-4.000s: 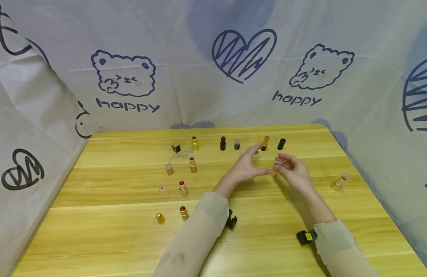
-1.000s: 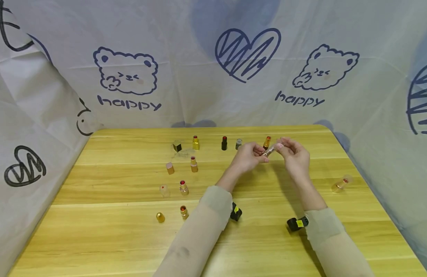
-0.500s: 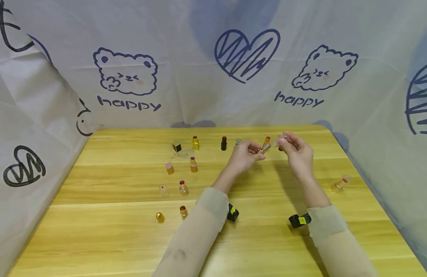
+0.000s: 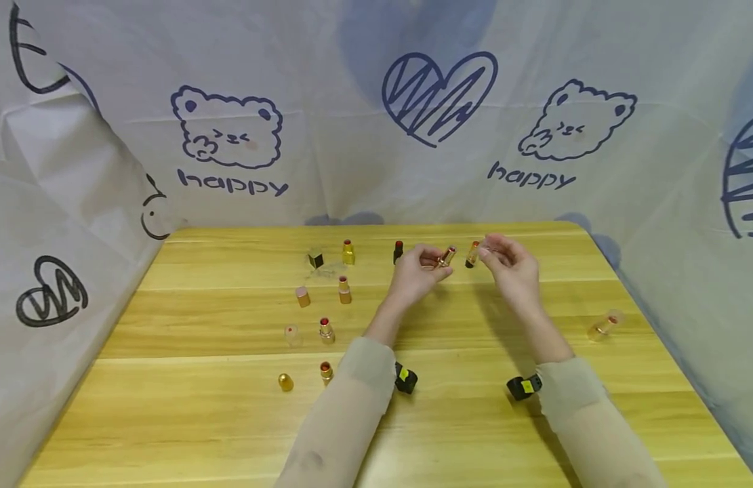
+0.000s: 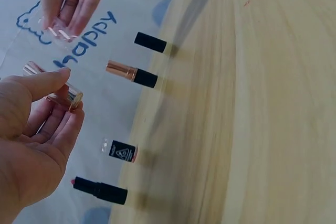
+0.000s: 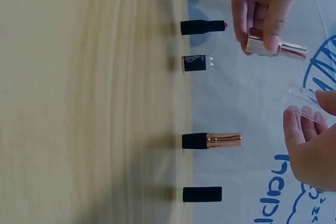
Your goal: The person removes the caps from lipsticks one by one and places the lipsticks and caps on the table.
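My left hand [image 4: 411, 276] pinches an uncapped rose-gold lipstick [image 4: 447, 257] by its base, above the back of the table. In the right wrist view the lipstick's tube [image 6: 293, 50] points towards my right hand. My right hand [image 4: 516, 272] holds a clear lipstick cap [image 6: 300, 99] between thumb and fingers, apart from the lipstick. The same clear cap [image 5: 60, 31] shows at the top of the left wrist view. Behind the hands stand a black-and-copper lipstick [image 5: 131, 73] and its black cap [image 5: 150, 42]; the right hand covers that cap in the head view.
Near the back stand a black lipstick [image 4: 398, 251], a small black clear-topped cap [image 6: 195, 63], a gold lipstick [image 4: 348, 253] and a black-and-gold cube-like cap [image 4: 316, 260]. Several open lipsticks, one a pink-gold lipstick [image 4: 344, 290], stand left with caps beside them. A clear-capped lipstick [image 4: 604, 327] stands right.
Both hands rose from the table with the lipstick and cap. The clear cap came off the tube; the left hand then drew the lipstick left, widening the gap.
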